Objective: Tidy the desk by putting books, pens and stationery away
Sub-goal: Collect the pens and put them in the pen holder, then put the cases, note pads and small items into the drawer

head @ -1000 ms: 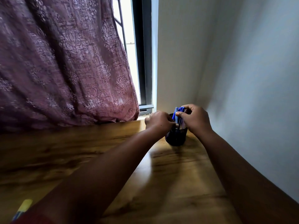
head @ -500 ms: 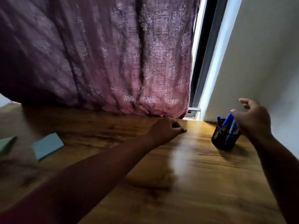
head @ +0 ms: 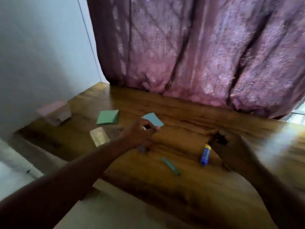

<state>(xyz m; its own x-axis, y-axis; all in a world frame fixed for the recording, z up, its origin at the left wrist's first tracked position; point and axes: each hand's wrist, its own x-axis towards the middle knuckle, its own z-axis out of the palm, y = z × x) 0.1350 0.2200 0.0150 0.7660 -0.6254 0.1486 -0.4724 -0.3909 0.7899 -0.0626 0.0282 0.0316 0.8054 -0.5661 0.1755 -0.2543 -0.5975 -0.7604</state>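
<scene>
**Two bare arms, nothing worn**

The left forearm (head: 69,176) enters from the lower left corner of the view and is bare along its whole visible length, with no sleeve, watch or band on it. The left hand (head: 140,136) shows no ring or glove. The right forearm (head: 270,187) enters from the lower right, also bare as far as the frame shows. The right hand (head: 231,149) is blurred, and no jewellery or covering can be made out on it.
</scene>
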